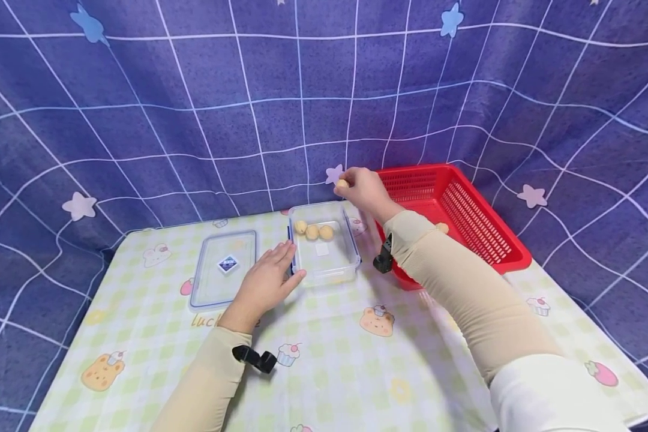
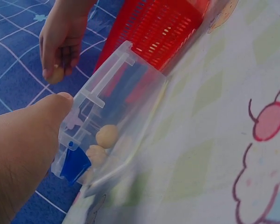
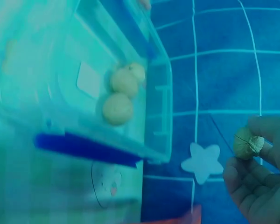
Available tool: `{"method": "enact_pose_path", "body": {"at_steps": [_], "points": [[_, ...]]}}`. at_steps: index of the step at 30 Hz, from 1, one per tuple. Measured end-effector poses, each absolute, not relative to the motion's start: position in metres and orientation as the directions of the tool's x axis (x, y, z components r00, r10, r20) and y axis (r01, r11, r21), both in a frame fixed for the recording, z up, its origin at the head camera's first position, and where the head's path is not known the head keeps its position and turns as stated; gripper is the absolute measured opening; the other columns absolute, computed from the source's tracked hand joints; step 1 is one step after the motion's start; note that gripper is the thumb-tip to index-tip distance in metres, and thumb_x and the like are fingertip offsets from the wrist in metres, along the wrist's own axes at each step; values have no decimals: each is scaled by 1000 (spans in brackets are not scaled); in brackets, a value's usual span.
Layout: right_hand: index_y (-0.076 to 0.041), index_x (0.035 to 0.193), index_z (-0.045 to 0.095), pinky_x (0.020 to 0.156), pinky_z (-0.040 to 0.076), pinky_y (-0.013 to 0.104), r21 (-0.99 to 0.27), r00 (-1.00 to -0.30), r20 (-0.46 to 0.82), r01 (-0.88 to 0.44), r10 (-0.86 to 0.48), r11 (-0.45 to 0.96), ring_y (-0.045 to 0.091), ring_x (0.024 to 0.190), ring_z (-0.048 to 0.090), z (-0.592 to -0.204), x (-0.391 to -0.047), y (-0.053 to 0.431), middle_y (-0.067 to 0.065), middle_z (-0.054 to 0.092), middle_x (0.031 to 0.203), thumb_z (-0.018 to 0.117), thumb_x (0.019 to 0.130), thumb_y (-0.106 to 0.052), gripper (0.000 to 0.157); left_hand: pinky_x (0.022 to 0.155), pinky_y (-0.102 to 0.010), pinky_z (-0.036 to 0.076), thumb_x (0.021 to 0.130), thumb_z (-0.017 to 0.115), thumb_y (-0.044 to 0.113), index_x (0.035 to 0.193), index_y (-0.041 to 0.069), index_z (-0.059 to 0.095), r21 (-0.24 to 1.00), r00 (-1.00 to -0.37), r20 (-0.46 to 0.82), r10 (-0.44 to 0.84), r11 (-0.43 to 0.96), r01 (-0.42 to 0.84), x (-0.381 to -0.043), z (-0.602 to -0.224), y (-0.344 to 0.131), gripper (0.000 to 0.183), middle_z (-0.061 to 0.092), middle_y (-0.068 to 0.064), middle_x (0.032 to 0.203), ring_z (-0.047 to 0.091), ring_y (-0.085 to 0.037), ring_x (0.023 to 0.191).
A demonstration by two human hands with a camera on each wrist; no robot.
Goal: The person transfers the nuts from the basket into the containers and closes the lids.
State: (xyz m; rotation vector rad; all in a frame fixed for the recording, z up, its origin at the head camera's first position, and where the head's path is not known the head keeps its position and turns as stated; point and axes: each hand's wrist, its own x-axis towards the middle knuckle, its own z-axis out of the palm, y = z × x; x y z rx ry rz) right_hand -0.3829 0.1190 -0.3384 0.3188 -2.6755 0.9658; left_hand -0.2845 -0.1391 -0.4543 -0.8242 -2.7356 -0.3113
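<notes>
My right hand pinches a tan walnut between thumb and fingers, raised above the far right corner of a clear plastic box. Inside that box, three walnuts sit in a row toward the far left, around a small white square on the bottom. With fingers extended, my left hand rests against the box's left side, its thumb toward the near corner. The left wrist view shows the left thumb at the box rim and a blue side latch.
A red perforated basket stands to the right, with a walnut showing beyond the right forearm. The clear lid with blue edging lies left of the box. A patterned cloth covers the table; a blue curtain hangs behind it.
</notes>
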Motion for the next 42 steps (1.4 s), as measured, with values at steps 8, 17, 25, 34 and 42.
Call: {"method": "enact_pose_path", "body": {"at_steps": [8,17,25,34,42], "points": [[-12,96,68,73,46,28,-564,-930,339,-322,-142,760,15,77,55,-350,-380,92,-3,64,83,69,80,-27,22,111,-38,17,92,38,56,139,1,37,135,-798,326,507,810,570,-284,-455,-140,73,34,-12,144,24,-23,135],[-12,99,67,72,47,26,-600,-945,293,-299,-144,742,13,78,56,-361,-375,73,-3,64,84,69,81,-28,25,111,-39,18,91,37,58,140,1,36,130,-794,325,514,807,576,-285,-455,-139,74,33,-12,145,25,-24,134],[-8,101,66,73,48,26,-642,-953,259,-290,-155,710,13,78,57,-377,-370,63,0,65,86,69,81,-27,28,111,-39,17,92,38,57,140,1,35,137,-798,321,510,809,572,-284,-455,-140,74,33,-12,145,24,-23,135],[-5,102,66,73,49,27,-666,-968,205,-248,-148,704,16,82,60,-395,-366,52,6,67,91,70,80,-24,29,111,-39,16,91,40,57,140,2,34,137,-806,305,508,814,565,-283,-452,-140,74,32,-11,145,23,-23,135],[-7,100,69,76,49,27,-632,-982,149,-183,-114,753,16,84,61,-409,-366,43,4,68,95,72,77,-27,30,111,-39,17,91,40,57,140,1,35,128,-802,307,513,813,569,-283,-452,-140,74,33,-11,145,26,-25,134]]}}
